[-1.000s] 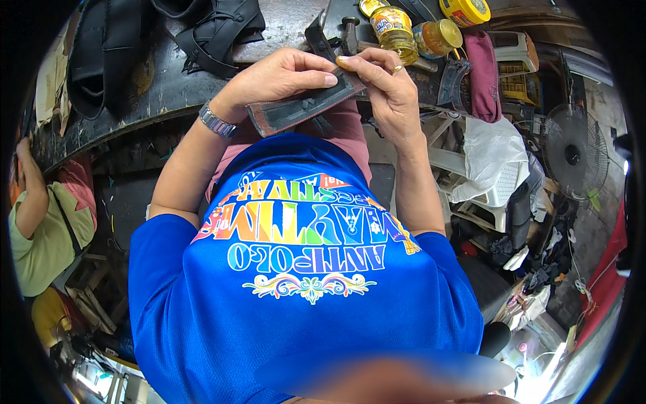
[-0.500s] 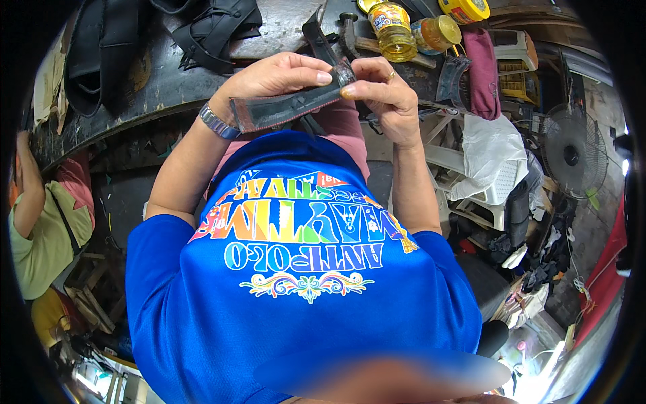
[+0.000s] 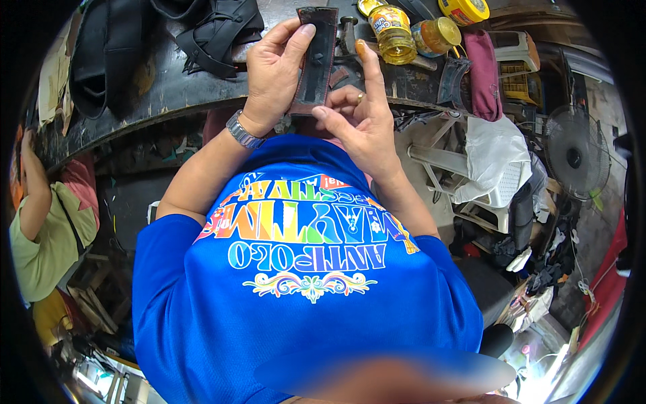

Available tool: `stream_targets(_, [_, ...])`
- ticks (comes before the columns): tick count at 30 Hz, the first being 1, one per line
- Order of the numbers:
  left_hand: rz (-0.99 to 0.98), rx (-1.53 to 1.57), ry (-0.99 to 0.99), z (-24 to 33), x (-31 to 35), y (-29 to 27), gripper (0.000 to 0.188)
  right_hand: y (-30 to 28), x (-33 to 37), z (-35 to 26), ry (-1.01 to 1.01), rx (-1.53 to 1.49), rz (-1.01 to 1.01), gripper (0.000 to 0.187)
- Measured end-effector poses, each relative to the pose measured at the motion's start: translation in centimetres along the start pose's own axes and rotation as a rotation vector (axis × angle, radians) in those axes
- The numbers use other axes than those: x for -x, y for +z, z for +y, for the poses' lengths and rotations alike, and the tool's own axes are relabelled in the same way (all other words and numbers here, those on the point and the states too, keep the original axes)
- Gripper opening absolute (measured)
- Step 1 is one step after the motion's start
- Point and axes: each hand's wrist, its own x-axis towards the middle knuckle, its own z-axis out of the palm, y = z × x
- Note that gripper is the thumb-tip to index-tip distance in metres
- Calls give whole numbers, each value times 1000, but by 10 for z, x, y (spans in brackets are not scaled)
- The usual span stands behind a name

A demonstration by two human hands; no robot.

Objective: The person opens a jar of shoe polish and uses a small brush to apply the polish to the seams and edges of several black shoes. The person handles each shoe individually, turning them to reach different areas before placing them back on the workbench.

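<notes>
My left hand (image 3: 274,71) is closed on the upper side of a black leather strip (image 3: 315,64), thumb on its face and fingers behind. Reddish-brown bands mark both ends of the strip, and stitching shows along its edges. It stands lengthwise away from me, over the bench edge. My right hand (image 3: 363,114) is beside the strip's near end, index finger stretched out and thumb apart, with the thumb tip close to the corner. An amber, sticky-looking smear covers the index fingertip. Whether the thumb touches the strip I cannot tell.
On the dark bench (image 3: 151,81) lie black strap pieces (image 3: 219,34), a hammer (image 3: 348,34), a glass jar of yellowish liquid (image 3: 392,37), a second jar (image 3: 437,37) and a maroon roll (image 3: 484,84). Right are white plastic stools (image 3: 494,192) and a fan (image 3: 572,155). Another person (image 3: 50,236) is left.
The strip has turned from lying crosswise to pointing away from me. My left hand has moved up along it. My right hand has let go of it and stretched out its index finger.
</notes>
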Motion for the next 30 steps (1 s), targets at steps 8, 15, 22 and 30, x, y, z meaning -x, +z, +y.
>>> stream_targets(8, [-285, -142, -440, 16, 3, -23, 31, -34, -11, -5, -50, -26, -57, 98])
stream_targets(15, [-289, -44, -526, 9, 6, -16, 21, -50, -24, 0, -172, 11, 27, 76])
stream_targets(22, [-163, -41, -324, -7, 8, -17, 19, -35, -20, 17, -495, 711, 298, 48])
stream_targets(30, [-123, 186, -400, -8, 9, -17, 16, -34, -22, 34, -541, 898, 269, 57])
